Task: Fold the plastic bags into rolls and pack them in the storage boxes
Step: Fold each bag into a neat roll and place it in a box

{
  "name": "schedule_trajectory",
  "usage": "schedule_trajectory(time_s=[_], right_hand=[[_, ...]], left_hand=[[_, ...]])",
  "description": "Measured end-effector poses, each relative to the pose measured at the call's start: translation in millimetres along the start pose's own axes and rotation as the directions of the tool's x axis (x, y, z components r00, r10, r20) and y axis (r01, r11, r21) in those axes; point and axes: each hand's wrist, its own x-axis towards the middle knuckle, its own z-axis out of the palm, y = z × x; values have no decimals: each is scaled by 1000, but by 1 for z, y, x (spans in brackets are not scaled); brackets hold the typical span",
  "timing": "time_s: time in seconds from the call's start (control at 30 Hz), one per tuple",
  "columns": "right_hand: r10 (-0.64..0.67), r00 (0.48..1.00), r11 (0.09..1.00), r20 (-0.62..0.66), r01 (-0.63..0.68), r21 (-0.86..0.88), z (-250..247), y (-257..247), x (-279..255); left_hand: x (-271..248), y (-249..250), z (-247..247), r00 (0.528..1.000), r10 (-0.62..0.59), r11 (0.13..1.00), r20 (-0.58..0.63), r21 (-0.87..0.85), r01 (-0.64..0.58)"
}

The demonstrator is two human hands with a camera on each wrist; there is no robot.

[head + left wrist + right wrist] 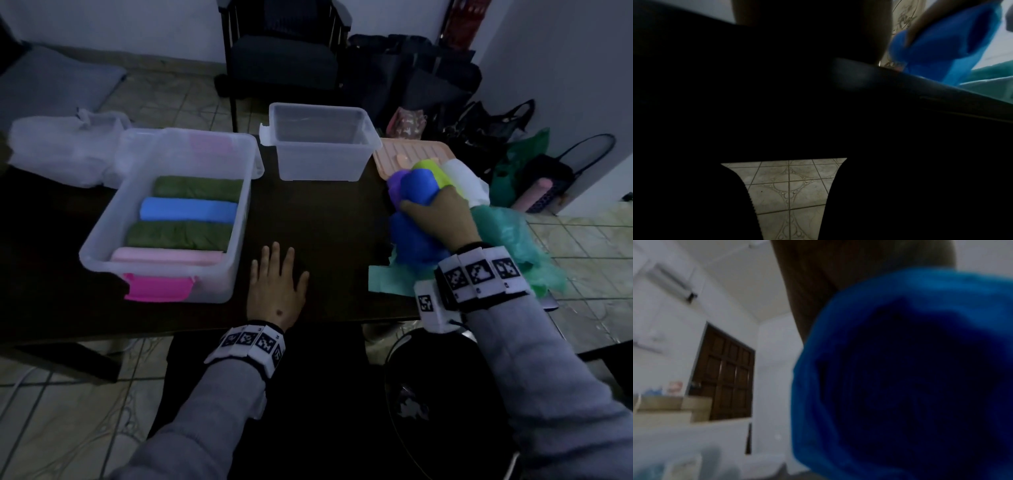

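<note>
Head view: the right grip [440, 214] curls round a crumpled blue bag [416, 192] at 3 o'clock on the worktop [329, 219], atop a heap of purple, green and white bags by a peach lid [407, 150]. The left grip [275, 284] lies flat, fingers spread, at 6 o'clock, holding nothing. At 9 o'clock a clear box [102, 240] holds four rolls: green, blue, green, pink. An unfilled box [320, 147] stands at 12 o'clock.

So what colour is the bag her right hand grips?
Bright blue plastic bag, clearest in the head view.
</note>
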Motion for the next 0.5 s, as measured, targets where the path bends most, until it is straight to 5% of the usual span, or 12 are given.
schedule_trajectory(time_s=[0.07,0.13,0.2,0.27,0.37,0.5], right_hand=[[7,997,966,75,-26,258,5,-18,-4],[54,972,780,227,-183,598,12,-37,-12],[77,927,573,366,-342,745,22,-48,-18],[97,919,486,383,-380,787,39,-54,-23],[191,906,500,377,-421,757,71,-52,-31],[268,905,740,332,-414,530,98,-39,-37]], left_hand=[[0,0,0,1000,3,1000,-1,-3,-3],[0,-1,1,1000,3,1000,1,-10,-3],[0,-1,2,1000,3,1000,-10,-12,-3],[-1,-1,4,999,6,1000,-42,3,-6],[-1,-1,6,997,15,1000,-77,21,-13],[-1,-2,6,995,26,1000,-99,19,-24]])
